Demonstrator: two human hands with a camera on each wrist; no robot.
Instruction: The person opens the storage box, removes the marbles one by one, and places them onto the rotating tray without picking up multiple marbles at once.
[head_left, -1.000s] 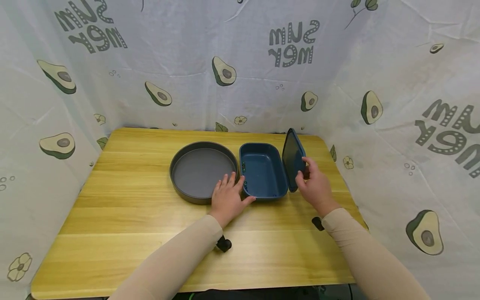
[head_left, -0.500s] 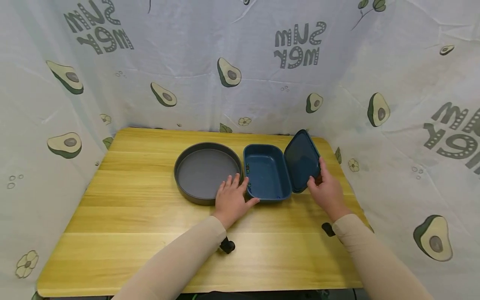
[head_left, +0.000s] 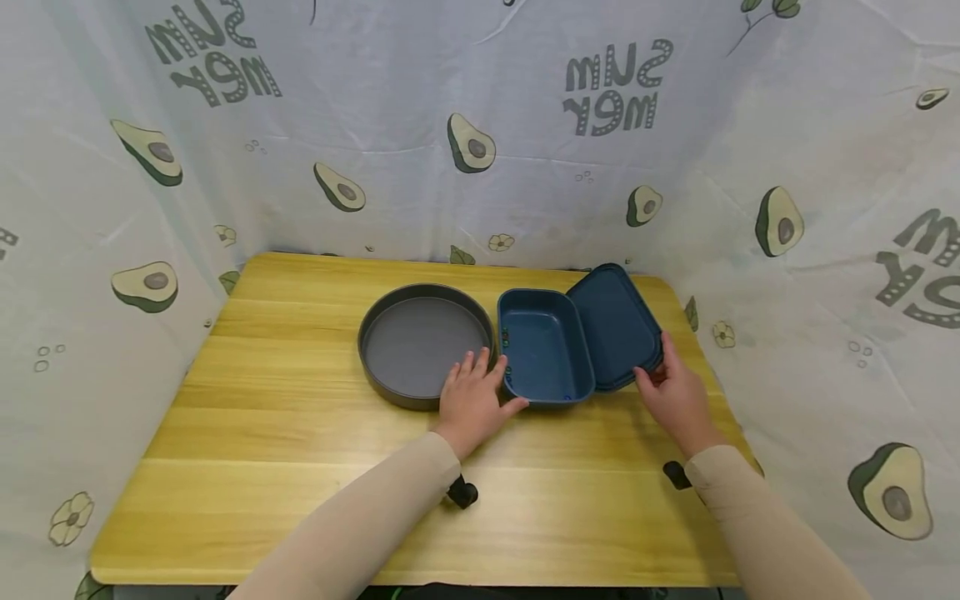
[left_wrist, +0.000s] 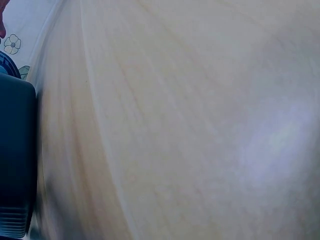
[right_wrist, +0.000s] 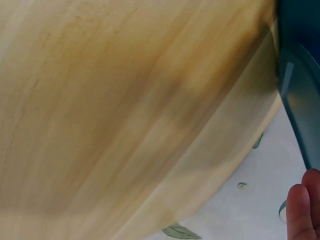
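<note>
A blue rectangular box (head_left: pixel 543 346) stands uncovered on the wooden table. My left hand (head_left: pixel 471 404) lies with fingers spread across the near meeting point of a round grey pan (head_left: pixel 423 346) and the box, fingertips over the pan's rim, thumb along the box's front. With thumb and fingers, my right hand (head_left: pixel 677 400) grips the right edge of a blue lid (head_left: pixel 615 329), which slants down towards the box's right side. In the right wrist view, fingers (right_wrist: pixel 300 210) show at the lid's edge (right_wrist: pixel 300 100). The left wrist view catches the box's outer wall (left_wrist: pixel 17 150).
Small dark round bits (head_left: pixel 506 337) lie along the box's left inner side. The table (head_left: pixel 285 417) extends left and towards me. A printed curtain (head_left: pixel 405 100) hangs behind and on both sides.
The lid has tipped from nearly upright down to the right, my right hand moving right and lower with it. My left hand keeps its place at the pan and box.
</note>
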